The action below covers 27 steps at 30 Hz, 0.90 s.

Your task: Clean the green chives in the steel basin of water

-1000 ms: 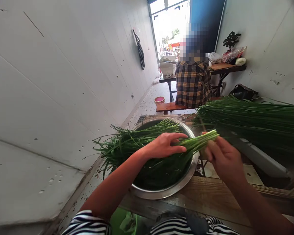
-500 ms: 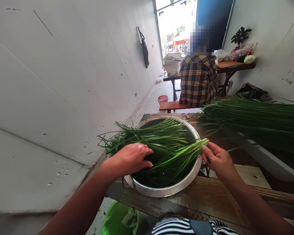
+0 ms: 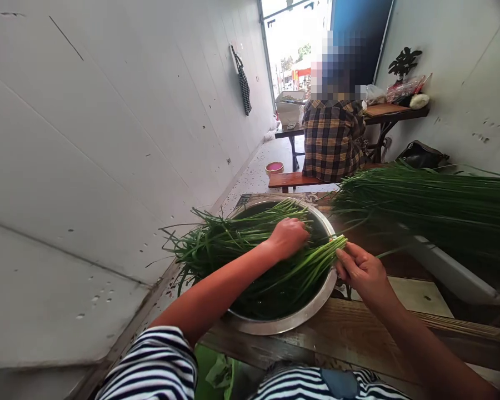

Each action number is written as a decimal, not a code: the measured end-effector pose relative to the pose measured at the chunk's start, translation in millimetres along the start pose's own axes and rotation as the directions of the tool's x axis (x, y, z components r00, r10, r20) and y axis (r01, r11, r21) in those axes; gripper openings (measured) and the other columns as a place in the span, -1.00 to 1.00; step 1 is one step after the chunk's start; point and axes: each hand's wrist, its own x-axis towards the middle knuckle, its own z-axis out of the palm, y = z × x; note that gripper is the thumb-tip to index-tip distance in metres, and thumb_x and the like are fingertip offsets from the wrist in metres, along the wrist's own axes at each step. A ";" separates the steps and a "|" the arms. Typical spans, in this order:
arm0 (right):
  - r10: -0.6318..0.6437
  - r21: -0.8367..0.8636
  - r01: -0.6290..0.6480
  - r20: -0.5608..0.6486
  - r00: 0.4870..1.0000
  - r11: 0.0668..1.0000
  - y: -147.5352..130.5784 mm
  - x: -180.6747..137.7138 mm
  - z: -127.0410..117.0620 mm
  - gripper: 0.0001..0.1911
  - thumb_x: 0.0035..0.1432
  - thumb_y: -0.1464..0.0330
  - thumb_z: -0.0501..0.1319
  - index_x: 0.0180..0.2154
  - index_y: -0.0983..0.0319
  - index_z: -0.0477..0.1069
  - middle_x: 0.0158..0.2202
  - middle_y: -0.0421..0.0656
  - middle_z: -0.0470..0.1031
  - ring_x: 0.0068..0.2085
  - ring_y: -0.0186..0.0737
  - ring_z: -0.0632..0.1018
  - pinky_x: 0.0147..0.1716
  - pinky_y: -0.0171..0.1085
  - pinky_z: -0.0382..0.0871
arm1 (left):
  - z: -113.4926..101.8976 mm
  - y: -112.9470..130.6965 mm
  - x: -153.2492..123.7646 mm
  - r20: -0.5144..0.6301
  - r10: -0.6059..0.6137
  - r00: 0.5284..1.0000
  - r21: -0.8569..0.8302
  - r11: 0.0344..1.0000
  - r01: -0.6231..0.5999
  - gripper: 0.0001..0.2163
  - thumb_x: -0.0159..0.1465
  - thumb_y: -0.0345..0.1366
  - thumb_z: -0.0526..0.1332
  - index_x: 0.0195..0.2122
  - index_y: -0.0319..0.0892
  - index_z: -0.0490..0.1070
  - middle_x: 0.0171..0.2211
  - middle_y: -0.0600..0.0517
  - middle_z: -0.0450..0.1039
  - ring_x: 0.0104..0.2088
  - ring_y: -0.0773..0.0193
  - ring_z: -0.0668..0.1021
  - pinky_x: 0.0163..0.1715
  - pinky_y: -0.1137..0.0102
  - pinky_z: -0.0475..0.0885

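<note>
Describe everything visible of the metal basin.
The metal basin is round and silvery, with a broad rim. It sits upright on wooden planks, with what look like garlic chives heaped inside, leaf tips spilling over its left side. The right hand holds a bunch of stalks whose pale ends cross the right rim; the left hand is over the opening. Its bottom is hidden.

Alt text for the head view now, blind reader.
The right hand pinches a bundle of green stalks by their pale ends at the rim of a metal basin; the left hand is over it. A heap of long greens lies to the right.
</note>
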 end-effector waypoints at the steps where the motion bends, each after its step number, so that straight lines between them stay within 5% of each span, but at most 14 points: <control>1: 0.002 -0.001 -0.002 0.000 1.000 1.000 0.3 -0.1 0.2 -0.66 0.18 0.09 0.10 -0.45 0.21 0.24 -0.71 -0.34 0.18 -0.66 -0.43 0.14 -0.69 -0.38 -0.02 | 1.5 3.4 -1.8 -0.004 -0.006 1.000 0.027 1.000 0.006 -0.82 0.24 -0.37 0.13 -0.38 -0.23 0.54 -0.31 -0.14 0.49 -0.17 0.12 0.47 -0.17 0.26 0.27; 8: 0.003 -0.008 -0.003 0.008 1.000 1.000 2.3 -0.7 0.5 -0.68 0.20 0.09 0.07 -0.40 0.21 0.25 -0.71 -0.35 0.17 -0.65 -0.41 0.15 -0.66 -0.38 0.00 | -12.3 12.9 -8.0 0.034 -0.242 0.970 -0.025 0.970 0.243 -0.79 0.21 -0.44 0.11 -0.38 -0.26 0.55 -0.31 -0.18 0.51 -0.17 0.06 0.49 -0.17 0.22 0.30; 13: -0.005 -0.030 0.005 0.009 1.000 1.000 1.0 -0.4 -0.1 -0.71 0.22 0.12 0.06 -0.36 0.21 0.25 -0.71 -0.35 0.17 -0.64 -0.40 0.17 -0.65 -0.37 0.02 | -14.1 1.2 -8.6 -0.130 -0.356 0.925 -0.407 0.870 0.278 -0.82 0.19 -0.37 0.15 -0.36 -0.16 0.57 -0.33 -0.08 0.55 -0.22 0.18 0.53 -0.15 0.31 0.36; 15: -0.008 -0.035 0.008 0.009 1.000 0.999 0.3 -1.3 -0.1 -0.71 0.23 0.13 0.05 -0.38 0.21 0.25 -0.70 -0.35 0.17 -0.64 -0.41 0.16 -0.65 -0.37 0.01 | -12.5 -3.0 -6.5 -0.168 -0.447 0.878 -0.620 0.741 0.259 -0.83 0.17 -0.33 0.17 -0.34 -0.16 0.57 -0.35 -0.05 0.57 -0.27 0.22 0.54 -0.20 0.36 0.39; 18: -0.024 -0.028 0.024 0.010 1.000 0.999 -1.3 -2.9 0.7 -0.70 0.23 0.13 0.06 -0.40 0.21 0.25 -0.70 -0.35 0.16 -0.63 -0.41 0.16 -0.65 -0.37 0.01 | -12.2 -2.9 -4.0 -0.074 -0.522 0.850 -0.895 0.411 0.175 -0.82 0.14 -0.32 0.21 -0.29 -0.23 0.56 -0.41 -0.03 0.57 -0.40 0.29 0.54 -0.32 0.42 0.41; 22: -0.054 -0.043 0.054 0.006 0.999 0.998 -1.5 -3.4 1.6 -0.66 0.23 0.12 0.07 -0.47 0.21 0.22 -0.70 -0.34 0.17 -0.63 -0.41 0.18 -0.63 -0.37 0.04 | -15.8 6.5 -3.4 0.118 -0.516 0.849 -0.990 0.003 0.140 -0.78 0.11 -0.33 0.26 -0.23 -0.30 0.54 -0.47 -0.01 0.55 -0.53 0.41 0.48 -0.50 0.50 0.34; 27: -0.053 -0.010 0.054 0.038 0.998 0.999 4.6 -1.5 -0.3 -0.66 0.24 0.11 0.07 -0.46 0.20 0.24 -0.70 -0.34 0.17 -0.62 -0.39 0.21 -0.61 -0.36 0.08 | -16.5 14.5 -1.9 0.200 -0.514 0.834 -0.978 -0.151 0.141 -0.82 0.09 -0.36 0.29 -0.29 -0.31 0.54 -0.46 -0.01 0.54 -0.56 0.43 0.49 -0.57 0.53 0.27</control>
